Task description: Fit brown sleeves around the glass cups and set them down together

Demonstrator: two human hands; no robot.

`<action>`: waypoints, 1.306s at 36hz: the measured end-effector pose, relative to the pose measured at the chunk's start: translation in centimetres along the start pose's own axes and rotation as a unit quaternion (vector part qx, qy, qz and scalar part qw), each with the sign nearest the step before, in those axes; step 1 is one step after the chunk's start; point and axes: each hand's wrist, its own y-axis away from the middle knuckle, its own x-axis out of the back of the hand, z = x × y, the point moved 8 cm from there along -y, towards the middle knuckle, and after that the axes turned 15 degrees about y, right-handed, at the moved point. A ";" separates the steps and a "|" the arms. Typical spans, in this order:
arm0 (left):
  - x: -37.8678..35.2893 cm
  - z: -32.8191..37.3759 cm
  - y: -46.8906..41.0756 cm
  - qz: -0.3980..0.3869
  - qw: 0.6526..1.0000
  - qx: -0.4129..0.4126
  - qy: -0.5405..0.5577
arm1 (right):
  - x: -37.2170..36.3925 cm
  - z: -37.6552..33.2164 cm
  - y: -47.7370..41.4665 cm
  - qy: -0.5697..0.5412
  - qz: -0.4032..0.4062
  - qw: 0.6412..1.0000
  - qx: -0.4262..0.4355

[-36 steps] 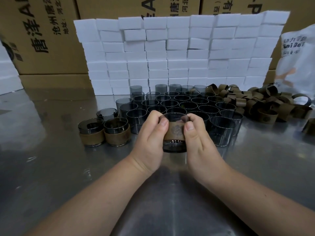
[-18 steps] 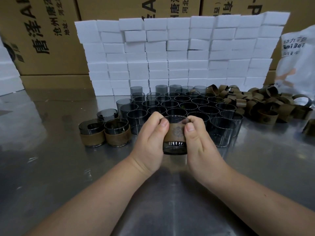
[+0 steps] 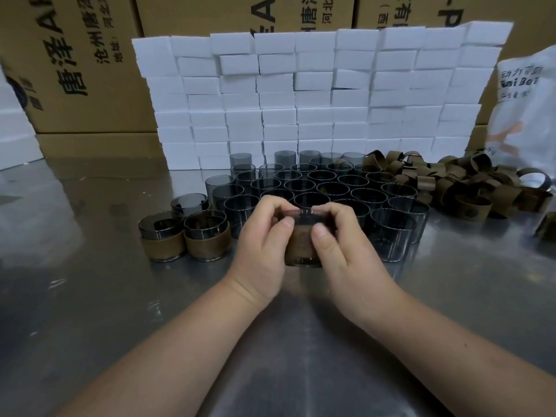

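Two hands: I have left hand (image 3: 261, 245) and right hand (image 3: 340, 253) both gripping one cup (image 3: 302, 218), brown sleeve (image 3: 301, 245) sitting low on it.
Done: two sleeved cups (image 3: 206, 239) just left, side by side.
Remaining: many bare cups (image 3: 331, 188) behind; loose sleeves (image 3: 469, 203) far right.

The brown sleeve (image 3: 301, 248) slid toward 6 o'clock down the glass cup (image 3: 302, 219), from its upper half to its base, while the left hand (image 3: 261, 245) and right hand (image 3: 341, 246) curled their fingertips (image 3: 282, 206) over the rim at 12 o'clock.
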 end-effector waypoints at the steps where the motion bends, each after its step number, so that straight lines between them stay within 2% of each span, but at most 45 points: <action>1: 0.2 -0.1 -0.1 0.005 1.000 0.003 -0.001 | -0.1 0.0 0.0 0.019 -0.008 1.000 0.000; 8: 0.4 0.0 0.0 0.013 0.994 -0.044 -0.098 | 0.0 -0.3 -0.1 0.065 -0.012 0.998 -0.011; 13: 1.3 -1.0 -0.2 0.059 0.984 -0.005 -0.170 | 0.5 0.2 0.0 0.101 -0.007 0.994 -0.040; 21: 3.3 -1.5 -0.3 0.153 0.947 0.059 -0.278 | 0.3 -0.5 0.0 0.163 0.006 0.987 0.015; 24: 3.7 -2.2 -0.5 0.152 0.927 0.094 -0.330 | 0.5 -0.7 0.0 0.178 0.007 0.983 0.033; 28: 3.4 -2.7 -0.7 0.133 0.907 0.094 -0.388 | 0.7 -1.0 0.0 0.187 0.010 0.981 0.050; 39: 4.3 -3.1 -0.6 0.148 0.880 0.102 -0.440 | 0.9 -1.0 0.1 0.188 0.024 0.980 0.058; 47: 4.6 -2.9 -0.6 0.152 0.873 0.099 -0.453 | 0.6 -1.2 0.1 0.181 0.011 0.982 0.058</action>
